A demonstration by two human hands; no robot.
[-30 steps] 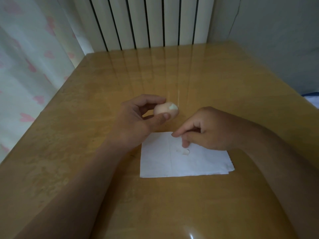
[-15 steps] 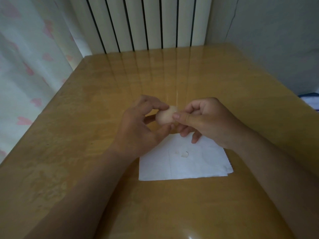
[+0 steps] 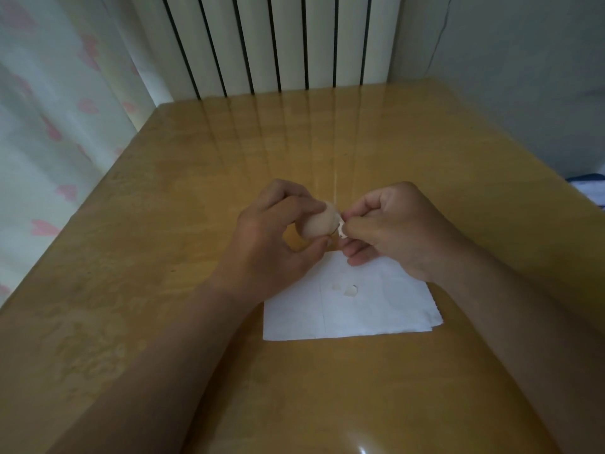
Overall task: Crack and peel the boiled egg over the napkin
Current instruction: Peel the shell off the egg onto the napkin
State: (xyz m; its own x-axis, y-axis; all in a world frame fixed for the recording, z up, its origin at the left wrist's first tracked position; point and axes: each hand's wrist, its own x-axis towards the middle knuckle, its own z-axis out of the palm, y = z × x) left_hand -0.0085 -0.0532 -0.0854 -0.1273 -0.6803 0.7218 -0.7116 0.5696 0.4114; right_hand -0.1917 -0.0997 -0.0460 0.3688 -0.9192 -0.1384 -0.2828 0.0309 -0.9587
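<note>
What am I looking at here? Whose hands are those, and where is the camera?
The camera sits on a person's head and looks down, so you see their own two arms. The left hand holds a boiled egg. The right hand pinches a little piece of shell right at the egg's end. Under the hands, a white napkin lies flat on a shiny wooden table. Two small shell bits lie on the napkin. Behind the table stands a white radiator.
</note>
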